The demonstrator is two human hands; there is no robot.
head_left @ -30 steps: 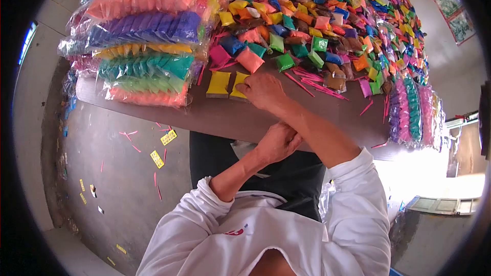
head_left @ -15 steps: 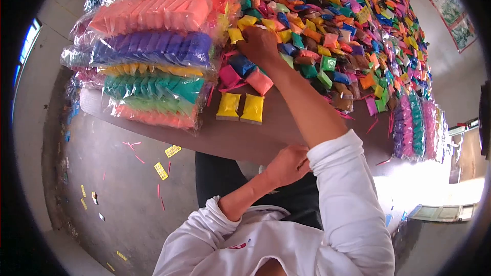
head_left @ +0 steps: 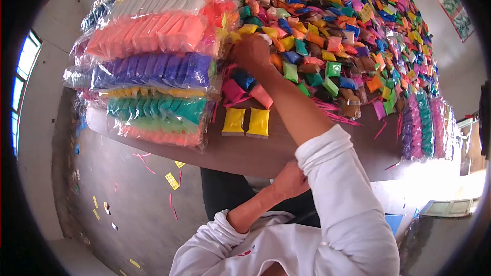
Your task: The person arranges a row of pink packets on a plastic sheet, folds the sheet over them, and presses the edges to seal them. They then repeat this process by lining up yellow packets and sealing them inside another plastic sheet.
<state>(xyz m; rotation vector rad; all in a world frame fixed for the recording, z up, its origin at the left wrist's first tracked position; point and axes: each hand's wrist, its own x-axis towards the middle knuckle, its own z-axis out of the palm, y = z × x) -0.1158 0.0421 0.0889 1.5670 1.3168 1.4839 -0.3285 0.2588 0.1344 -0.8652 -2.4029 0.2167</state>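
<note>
My right hand [head_left: 252, 55] reaches across the table to the near left edge of a heap of small coloured packets [head_left: 312, 66]. Its fingers bend downward and are partly hidden, so their grip does not show. A yellow packet [head_left: 248, 29] lies just beyond the knuckles. Below the hand are a blue packet [head_left: 242, 78], a magenta packet [head_left: 232, 91] and a salmon packet [head_left: 262, 96]. Two yellow packets [head_left: 234, 121] lie side by side on the bare tabletop. My left hand [head_left: 290, 180] is closed at the table's front edge, beside my right sleeve; its contents are hidden.
Clear bags of packets sorted by colour [head_left: 148, 71] are stacked high on the left. More filled bags [head_left: 422, 125] stand at the right end. Pink ties [head_left: 335, 111] lie on the brown table [head_left: 204, 143]. Ties and yellow scraps [head_left: 172, 180] litter the floor.
My right hand has shifted left over the packets, towards the stacked bags. The whole view has tilted slightly. My left hand stays near the table edge.
</note>
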